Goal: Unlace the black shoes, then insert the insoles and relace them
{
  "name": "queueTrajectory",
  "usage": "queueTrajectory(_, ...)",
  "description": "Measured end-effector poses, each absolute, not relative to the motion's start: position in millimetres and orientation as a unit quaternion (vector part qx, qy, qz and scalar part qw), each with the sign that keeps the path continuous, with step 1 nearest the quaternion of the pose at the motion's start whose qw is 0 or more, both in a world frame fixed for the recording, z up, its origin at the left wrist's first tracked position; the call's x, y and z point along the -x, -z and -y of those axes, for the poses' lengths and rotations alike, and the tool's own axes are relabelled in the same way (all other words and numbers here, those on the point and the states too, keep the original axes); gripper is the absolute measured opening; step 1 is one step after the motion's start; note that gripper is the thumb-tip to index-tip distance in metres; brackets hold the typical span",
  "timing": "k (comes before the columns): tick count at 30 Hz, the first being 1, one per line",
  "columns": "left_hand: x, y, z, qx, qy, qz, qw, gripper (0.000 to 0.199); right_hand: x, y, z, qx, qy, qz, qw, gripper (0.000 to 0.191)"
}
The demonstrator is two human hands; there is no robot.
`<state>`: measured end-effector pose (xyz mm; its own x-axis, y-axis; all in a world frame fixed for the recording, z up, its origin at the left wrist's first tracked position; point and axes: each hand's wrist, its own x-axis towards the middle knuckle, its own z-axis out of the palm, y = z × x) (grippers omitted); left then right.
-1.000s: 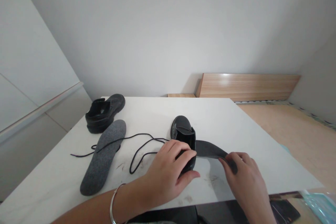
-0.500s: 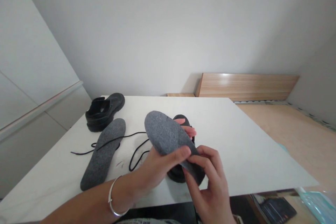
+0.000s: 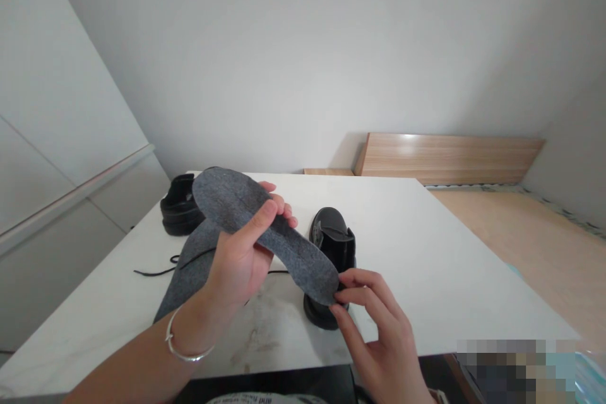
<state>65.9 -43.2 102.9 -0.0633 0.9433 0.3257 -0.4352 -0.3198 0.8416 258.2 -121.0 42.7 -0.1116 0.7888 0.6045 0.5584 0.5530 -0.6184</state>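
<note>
A grey felt insole (image 3: 227,192) is held up at a slant above the table. My left hand (image 3: 246,252) is closed around its middle, thumb on top and fingers beneath. At its lower end, the fingertips of my right hand (image 3: 379,322) pinch the edge. Behind that end a black shoe (image 3: 330,219) stands on the table with its toe pointing away; the insole partly covers its opening. A second grey insole (image 3: 182,287) lies flat to the left, partly hidden by my left hand and the raised insole. A black shoelace (image 3: 158,274) trails across it.
Another black shoe (image 3: 180,218) stands at the table's far left, its front part hidden behind the raised insole. The white table (image 3: 402,233) has brownish smudges near its front edge. A wooden headboard (image 3: 449,158) and bed board (image 3: 492,227) are on the right.
The held insole has moved left and its lower end has come out from over the shoe, uncovering more of it. My left hand moved left with it; my right fingers shifted to the insole's tip.
</note>
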Motion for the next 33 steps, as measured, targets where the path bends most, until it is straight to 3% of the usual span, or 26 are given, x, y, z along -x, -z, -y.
queueTrajectory(2, -70, -102, 47, -0.447, -0.665, -0.266, 0.536, 0.026, -261, -53, 122, 0.464, -0.095, 0.737, 0.482, 0.015)
queueTrajectory(7, -93, -93, 67, -0.441, -0.586, -0.193, 0.652, 0.034, -247, -69, 121, 0.429, -0.134, 0.774, 0.446, 0.071)
queueTrajectory(9, -97, -90, 71, -0.445, -0.564, -0.188, 0.670, 0.034, -240, -64, 119, 0.438, -0.166, 0.759, 0.452, 0.079)
queueTrajectory(12, -91, -83, 59, -0.515, -0.536, -0.175, 0.646, 0.046, -236, -53, 118, 0.443, -0.201, 0.719, 0.496, 0.071)
queueTrajectory(15, -76, -67, 27, -0.685, -0.457, -0.158, 0.545, 0.102, -242, -51, 119, 0.456, -0.204, 0.710, 0.496, 0.055)
queueTrajectory(17, -69, -50, 2, -0.799, -0.391, -0.176, 0.421, 0.117, -247, -56, 121, 0.478, -0.191, 0.722, 0.461, 0.040)
queueTrajectory(19, -69, -31, -21, -0.860, -0.359, -0.196, 0.304, 0.103, -250, -61, 122, 0.483, -0.176, 0.747, 0.421, 0.031)
queueTrajectory(21, -74, -15, -34, -0.884, -0.332, -0.213, 0.250, 0.079, -251, -64, 123, 0.476, -0.166, 0.769, 0.393, 0.031)
queueTrajectory(24, -87, -7, -40, -0.901, -0.289, -0.255, 0.198, 0.062, -252, -61, 122, 0.480, -0.156, 0.782, 0.366, 0.033)
queueTrajectory(29, -106, -26, -36, -0.879, -0.281, -0.342, 0.180, 0.020, -258, -55, 119, 0.487, -0.155, 0.801, 0.312, 0.035)
queueTrajectory(33, -112, -30, -43, -0.832, -0.321, -0.400, 0.213, 0.019, -268, -60, 119, 0.498, -0.168, 0.802, 0.286, 0.033)
